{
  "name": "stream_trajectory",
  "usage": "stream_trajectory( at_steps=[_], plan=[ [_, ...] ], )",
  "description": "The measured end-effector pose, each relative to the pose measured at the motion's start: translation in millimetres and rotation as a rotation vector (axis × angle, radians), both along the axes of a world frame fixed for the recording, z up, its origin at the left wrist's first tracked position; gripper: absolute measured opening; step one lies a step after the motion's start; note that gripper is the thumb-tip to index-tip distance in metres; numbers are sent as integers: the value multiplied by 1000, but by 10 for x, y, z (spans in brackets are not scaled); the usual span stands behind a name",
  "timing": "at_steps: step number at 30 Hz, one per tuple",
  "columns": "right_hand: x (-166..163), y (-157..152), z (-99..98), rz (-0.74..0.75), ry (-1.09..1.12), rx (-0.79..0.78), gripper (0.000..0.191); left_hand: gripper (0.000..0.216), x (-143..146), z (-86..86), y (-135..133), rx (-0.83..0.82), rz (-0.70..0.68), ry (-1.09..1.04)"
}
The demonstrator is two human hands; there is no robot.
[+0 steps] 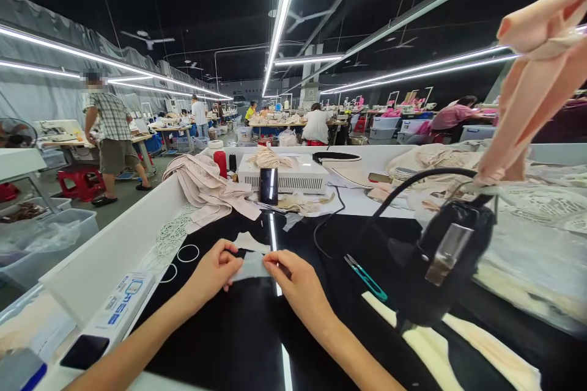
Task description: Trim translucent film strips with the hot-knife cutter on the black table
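Over the glossy black tabletop (220, 330), a small piece of thin whitish translucent material (251, 266) is stretched between my two hands. My left hand (217, 266) pinches its left edge between thumb and fingers. At the right edge, my right hand (293, 275) grips it with thumb and forefinger. Just beyond lies a pale fabric piece (251, 242), its near part hidden behind the whitish material. Teal thread snips (367, 278) rest to the right of my right hand. Two white rings (188, 253) lie left of my left hand.
A black machine head (440, 263) with pink cloth tied above stands at the right. Cream fabric strips (426, 348) lie under it. At the back are a phone (268, 186), a white vented box (293, 171) and a beige fabric stack (206, 183). A long box (123, 305) sits left.
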State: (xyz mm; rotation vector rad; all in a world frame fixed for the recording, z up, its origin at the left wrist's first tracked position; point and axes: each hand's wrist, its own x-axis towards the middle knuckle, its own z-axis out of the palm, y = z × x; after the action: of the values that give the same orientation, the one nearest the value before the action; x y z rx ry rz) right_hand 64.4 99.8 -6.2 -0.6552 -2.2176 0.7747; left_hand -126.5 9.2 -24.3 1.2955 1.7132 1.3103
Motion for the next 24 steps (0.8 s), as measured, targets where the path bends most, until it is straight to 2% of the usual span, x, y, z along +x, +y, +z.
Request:
stream_trajectory(
  at_steps=[7, 13, 17, 24],
  plan=[
    [-436, 288, -3, -88, -85, 169, 16, 9, -234, 183, 273, 122, 51, 500],
    [-583, 411, -109, -111, -244, 289, 20, 15, -345, 83, 407, 74, -39, 851],
    [-646, 449, -193, -107, -344, 358, 20, 7, -425, 8, 467, 18, -89, 989],
    [-724, 486, -291, -94, -458, 444, 25, 16, -476, -44, 536, -50, -122, 1066]
  ],
)
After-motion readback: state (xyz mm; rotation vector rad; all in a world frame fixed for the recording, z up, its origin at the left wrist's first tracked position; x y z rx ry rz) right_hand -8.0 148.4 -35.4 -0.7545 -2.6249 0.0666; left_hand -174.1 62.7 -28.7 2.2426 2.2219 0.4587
